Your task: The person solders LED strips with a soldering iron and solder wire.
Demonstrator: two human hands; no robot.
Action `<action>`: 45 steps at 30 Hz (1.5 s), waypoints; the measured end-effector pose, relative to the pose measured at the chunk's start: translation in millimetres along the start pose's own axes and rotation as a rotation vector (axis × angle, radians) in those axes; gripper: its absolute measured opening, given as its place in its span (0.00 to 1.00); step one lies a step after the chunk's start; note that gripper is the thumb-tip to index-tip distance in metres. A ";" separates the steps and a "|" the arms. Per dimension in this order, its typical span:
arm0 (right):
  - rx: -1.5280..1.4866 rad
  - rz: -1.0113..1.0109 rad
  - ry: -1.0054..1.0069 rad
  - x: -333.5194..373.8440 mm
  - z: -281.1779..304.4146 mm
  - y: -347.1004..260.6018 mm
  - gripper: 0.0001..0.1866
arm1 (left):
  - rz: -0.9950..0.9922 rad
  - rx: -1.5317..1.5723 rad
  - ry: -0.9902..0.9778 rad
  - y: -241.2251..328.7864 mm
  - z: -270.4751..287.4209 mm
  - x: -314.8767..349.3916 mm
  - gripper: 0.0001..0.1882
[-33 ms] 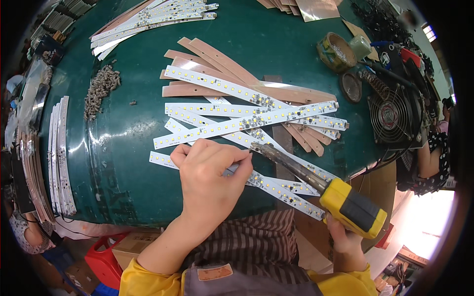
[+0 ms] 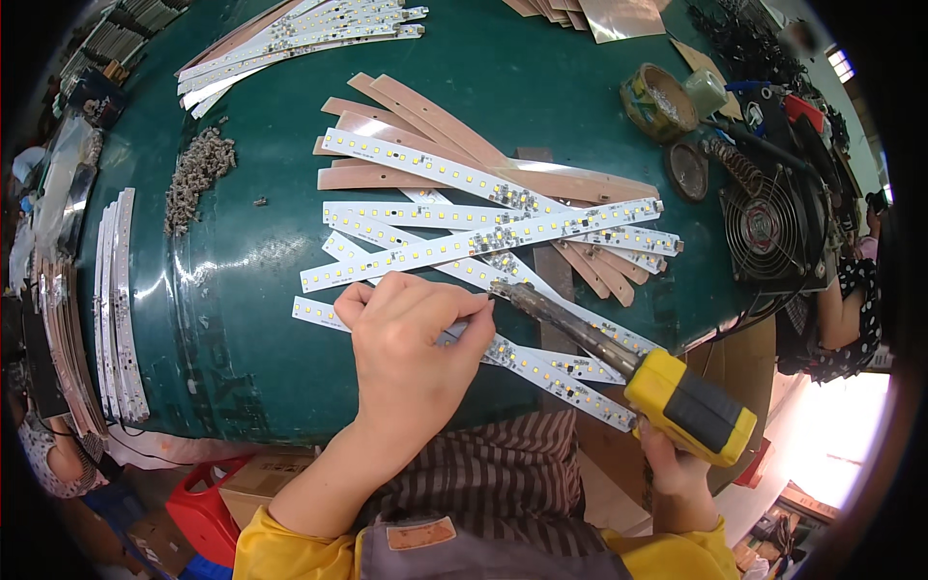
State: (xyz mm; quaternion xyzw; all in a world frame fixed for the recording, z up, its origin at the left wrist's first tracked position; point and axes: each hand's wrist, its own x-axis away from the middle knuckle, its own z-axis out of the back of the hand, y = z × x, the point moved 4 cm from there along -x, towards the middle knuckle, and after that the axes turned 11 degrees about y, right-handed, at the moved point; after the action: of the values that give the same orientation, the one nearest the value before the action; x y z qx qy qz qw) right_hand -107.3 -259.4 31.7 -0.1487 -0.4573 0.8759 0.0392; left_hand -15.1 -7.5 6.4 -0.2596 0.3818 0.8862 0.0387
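A green table (image 2: pixel 271 387) fills the frame's middle. At centre, white LED strips (image 2: pixel 416 254) and copper-coloured strips (image 2: pixel 387 178) lie crossed over a dark bar (image 2: pixel 558 338); more white strips (image 2: pixel 304 43) fan out at upper left, a further row (image 2: pixel 118 319) lies at left near heaped grey parts (image 2: pixel 200 174), and a round tub (image 2: pixel 639 114) and dark dish (image 2: pixel 686 174) sit at upper right

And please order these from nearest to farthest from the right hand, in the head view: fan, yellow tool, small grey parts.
1. Yellow tool: held in the right hand.
2. Fan: on the right side.
3. Small grey parts: heaped on the left.
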 end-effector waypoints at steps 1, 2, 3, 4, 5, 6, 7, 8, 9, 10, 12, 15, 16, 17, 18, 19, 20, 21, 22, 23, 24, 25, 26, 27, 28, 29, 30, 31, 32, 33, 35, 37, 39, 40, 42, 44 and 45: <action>0.041 0.049 -0.013 -1.5 -0.9 -0.8 0.15 | 0.000 0.002 0.003 0.1 -0.3 0.0 0.05; 0.041 0.049 -0.014 -3.8 -2.0 -2.0 0.15 | 0.001 0.003 0.006 0.3 -0.6 0.0 0.05; 0.046 0.098 -0.008 -6.6 -3.3 -6.3 0.14 | 0.001 0.003 0.006 0.5 -0.9 0.0 0.05; 0.051 0.148 -0.002 -9.7 -4.4 -9.9 0.14 | 0.007 0.006 0.005 0.4 -0.9 0.0 0.05; 0.050 0.148 -0.004 -13.6 -5.1 -10.2 0.14 | 0.013 0.009 0.003 0.1 -0.7 -0.1 0.05; 0.072 0.233 -0.022 -16.9 -6.4 -13.2 0.14 | 0.014 0.007 0.004 -0.1 -0.5 -0.2 0.05; 0.095 0.317 -0.039 -17.8 -6.9 -16.0 0.13 | 0.018 0.010 0.002 -0.4 -0.3 -0.5 0.05; 0.095 0.318 -0.040 -16.3 -5.4 -15.4 0.13 | 0.023 0.012 0.001 -0.7 -0.2 -0.6 0.05; 0.074 0.241 -0.050 -12.9 -3.0 -11.4 0.12 | 0.023 0.012 0.002 -2.4 -0.5 0.0 0.05; 0.054 0.165 -0.057 -8.1 -0.1 -7.7 0.11 | 0.000 0.033 0.004 -3.6 -1.3 1.1 0.06; -0.017 0.028 0.023 6.8 8.1 2.2 0.11 | -0.024 0.055 0.008 -3.4 -1.2 1.3 0.07; -0.282 -0.149 0.150 4.3 12.2 -2.1 0.16 | -0.018 0.067 0.002 -1.2 -1.4 0.7 0.07; -0.065 -0.058 0.171 0.2 14.9 -1.9 0.17 | -0.012 0.042 0.001 0.0 0.1 -0.7 0.06; 0.152 0.033 0.192 -6.3 16.4 -1.9 0.19 | -0.008 0.019 0.001 0.8 1.1 -1.5 0.05; 0.313 0.114 0.189 -13.2 15.7 2.2 0.21 | -0.009 0.018 0.002 1.2 1.6 -1.4 0.05; 0.476 0.193 0.188 -19.2 13.3 4.8 0.24 | -0.004 0.018 -0.006 0.7 1.5 -1.3 0.05; 0.493 0.175 0.201 -22.4 10.9 4.1 0.25 | 0.001 0.019 -0.015 0.4 1.3 -1.1 0.05; 0.404 0.185 0.193 -27.3 8.7 4.6 0.22 | -0.001 0.019 -0.015 0.7 1.4 -1.0 0.05; 0.312 0.238 0.158 -31.0 5.2 6.7 0.23 | 0.004 0.023 -0.022 0.2 1.4 -0.8 0.05; 0.221 0.289 0.123 -33.1 3.1 8.2 0.24 | 0.010 0.026 -0.030 -0.2 1.3 -0.9 0.05; 0.220 0.291 0.125 -34.5 4.1 7.5 0.24 | 0.008 0.026 -0.029 -0.2 1.3 -1.1 0.05; 0.251 0.342 0.090 -35.3 4.3 3.8 0.24 | 0.011 0.029 -0.032 0.3 1.2 -1.3 0.05; 0.282 0.392 0.056 -35.4 3.4 1.1 0.24 | 0.014 0.032 -0.035 0.4 1.1 -1.6 0.05; 0.282 0.392 0.056 -34.6 2.9 1.5 0.24 | 0.013 0.032 -0.035 0.3 1.3 -2.1 0.05; 0.254 0.348 0.065 -33.4 2.6 3.0 0.23 | 0.009 0.027 -0.035 0.7 3.9 -2.9 0.05; 0.226 0.305 0.073 -32.6 2.2 4.0 0.23 | 0.005 0.022 -0.035 1.2 6.8 -3.7 0.05; 0.217 0.309 0.071 -32.4 0.6 2.6 0.23 | 0.005 0.012 -0.030 1.7 10.9 -5.0 0.05; 0.216 0.300 0.102 -31.8 0.6 3.7 0.22 | 0.007 0.028 -0.035 1.5 11.1 -6.4 0.05; 0.213 0.291 0.132 -31.0 0.4 4.9 0.21 | 0.010 0.041 -0.040 1.2 12.2 -8.1 0.05; 0.207 0.291 0.133 -28.3 0.9 5.7 0.21 | 0.007 0.036 -0.040 0.8 15.1 -10.7 0.05; 0.418 0.237 0.156 -23.7 1.9 6.8 0.17 | -0.033 0.022 -0.059 -2.5 27.8 -16.1 0.06; 0.490 0.288 0.108 -19.3 5.2 6.4 0.17 | -0.040 -0.041 -0.013 -15.6 49.1 -25.9 0.06; 0.342 0.127 0.170 -9.9 8.5 8.5 0.19 | 0.047 -0.121 0.031 -41.3 64.9 -39.0 0.06; 0.296 0.072 0.170 -7.2 8.1 7.2 0.19 | 0.053 -0.204 0.056 -55.3 75.0 -45.2 0.06; 0.298 0.077 0.035 -1.6 10.6 3.4 0.18 | 0.063 -0.308 0.094 -77.4 94.4 -57.3 0.06; 0.385 0.129 -0.071 7.9 8.5 6.9 0.17 | 0.138 -0.328 0.192 -96.6 102.1 -66.7 0.06; 0.386 0.122 -0.065 12.3 7.8 11.8 0.17 | 0.132 -0.325 0.186 -102.4 98.9 -70.9 0.06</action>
State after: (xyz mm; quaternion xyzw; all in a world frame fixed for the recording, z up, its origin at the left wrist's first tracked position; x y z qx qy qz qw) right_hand -120.5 -269.9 23.6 -0.1375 -0.2723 0.9523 -0.0011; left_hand 30.7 142.9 30.6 -0.3178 0.2520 0.9089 -0.0974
